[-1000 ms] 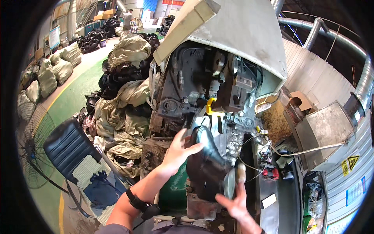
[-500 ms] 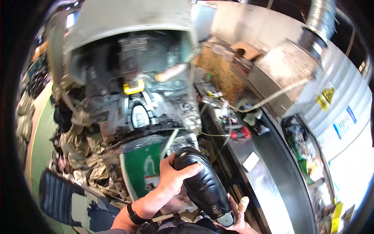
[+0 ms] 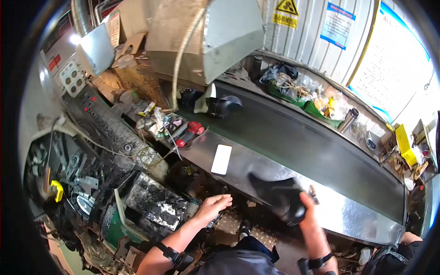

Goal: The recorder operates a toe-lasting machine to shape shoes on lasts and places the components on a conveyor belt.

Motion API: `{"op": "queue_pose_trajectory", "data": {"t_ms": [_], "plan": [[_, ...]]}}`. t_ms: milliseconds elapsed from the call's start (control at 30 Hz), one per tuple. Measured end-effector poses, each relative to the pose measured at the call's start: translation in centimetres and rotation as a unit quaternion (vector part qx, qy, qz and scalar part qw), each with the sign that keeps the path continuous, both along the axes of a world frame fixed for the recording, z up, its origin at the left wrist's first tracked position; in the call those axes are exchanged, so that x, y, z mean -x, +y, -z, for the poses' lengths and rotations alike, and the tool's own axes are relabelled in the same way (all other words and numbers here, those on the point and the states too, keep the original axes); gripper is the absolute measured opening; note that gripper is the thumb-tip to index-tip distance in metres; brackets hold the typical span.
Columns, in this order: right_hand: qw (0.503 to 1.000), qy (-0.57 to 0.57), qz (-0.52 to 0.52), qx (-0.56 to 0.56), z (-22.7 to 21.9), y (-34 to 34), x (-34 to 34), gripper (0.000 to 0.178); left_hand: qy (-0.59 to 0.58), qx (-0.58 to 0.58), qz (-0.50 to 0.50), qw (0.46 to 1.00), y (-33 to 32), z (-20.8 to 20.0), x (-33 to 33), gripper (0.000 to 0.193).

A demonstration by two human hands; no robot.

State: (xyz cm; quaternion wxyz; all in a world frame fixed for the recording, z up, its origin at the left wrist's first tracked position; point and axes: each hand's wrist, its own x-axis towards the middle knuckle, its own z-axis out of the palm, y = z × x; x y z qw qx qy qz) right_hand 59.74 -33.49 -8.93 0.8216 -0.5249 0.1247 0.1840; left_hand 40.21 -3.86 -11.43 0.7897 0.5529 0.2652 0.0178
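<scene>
My right hand (image 3: pixel 309 211) grips a black leather shoe (image 3: pixel 280 198), smeared by motion, above the metal ledge of the conveyor. One finger of that hand wears a pale cover (image 3: pixel 313 192). To the left, my left hand (image 3: pixel 214 207) holds nothing; its fingers are stretched out over the gap between the machine and the ledge. A white flat rectangular object (image 3: pixel 222 159) lies on the ledge beyond my hands. At the far end of the dark conveyor belt (image 3: pixel 293 133) rest more black shoe parts (image 3: pixel 223 106) beside a pale piece.
A sooty machine (image 3: pixel 153 201) with a yellow part (image 3: pixel 57 191) stands at the left. Red objects (image 3: pixel 191 133) and clutter sit at the ledge's far end. A metal hood (image 3: pixel 206 46) overhangs the belt. Green bags (image 3: pixel 316 107) line the wall; another person (image 3: pixel 403 254) is at lower right.
My view has swung right, from the machine to the conveyor. My left hand has let go of the shoe, which my right hand has carried over to the ledge.
</scene>
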Motion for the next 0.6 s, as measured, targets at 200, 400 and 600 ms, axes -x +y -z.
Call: {"op": "queue_pose_trajectory", "data": {"t_ms": [200,400,600], "plan": [[0.977,-0.067,0.201,-0.016,9.4,-20.6,-25.7,0.032,0.094,-0.015,-0.110,0.989,0.4,5.2,2.8,0.043],[0.886,0.070,0.335,-0.312,19.5,-21.9,-30.0,0.051,0.248,-0.038,-0.274,0.928,2.0,6.6,9.4,0.034],[0.732,-0.508,-0.224,0.395,17.9,4.8,-11.5,0.054,0.196,-0.200,-0.164,0.946,8.6,5.9,3.4,0.036]]}}
